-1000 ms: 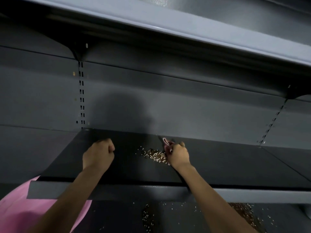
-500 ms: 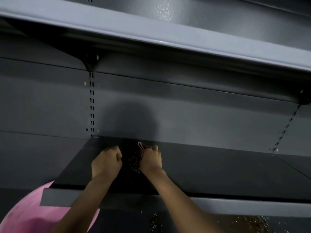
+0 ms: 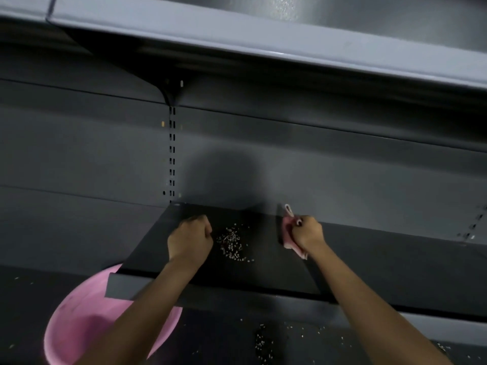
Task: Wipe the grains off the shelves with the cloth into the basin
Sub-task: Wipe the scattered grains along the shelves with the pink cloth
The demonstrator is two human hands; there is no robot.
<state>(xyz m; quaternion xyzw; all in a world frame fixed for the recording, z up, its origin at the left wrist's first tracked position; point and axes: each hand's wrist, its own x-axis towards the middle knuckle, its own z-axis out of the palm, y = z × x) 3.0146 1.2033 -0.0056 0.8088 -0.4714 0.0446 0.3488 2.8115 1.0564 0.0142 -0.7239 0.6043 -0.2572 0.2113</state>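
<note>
I see a dark shelf (image 3: pixel 382 256) across the middle of the frame. My left hand (image 3: pixel 190 239) sits on it, just left of the middle, curled into a fist. I can't see anything in it, but the fingers hide the palm.

My right hand (image 3: pixel 308 233) is on the same shelf, right of the middle. Its fingers are curled tight round a pink cloth (image 3: pixel 287 233). Most of the cloth is tucked under the hand. Only its left edge, a bit by the wrist and a small loop at the top stick out.

Between the two hands lies a little pile of pale grains (image 3: pixel 233 245). It is just beside the left hand and apart from the cloth.

The pink basin (image 3: pixel 87 317) is at the lower left of the frame, under the shelf. The shelf's front edge and my left arm cover part of it, and the frame cuts off its bottom. I can't see into it well.

More spilled grains (image 3: pixel 263 343) lie on the lower shelf (image 3: pixel 224 338) at the bottom middle. It is dark there, and they are hard to make out.

Another shelf (image 3: pixel 263 40) runs along the top of the frame. I only see its front edge and underside.
</note>
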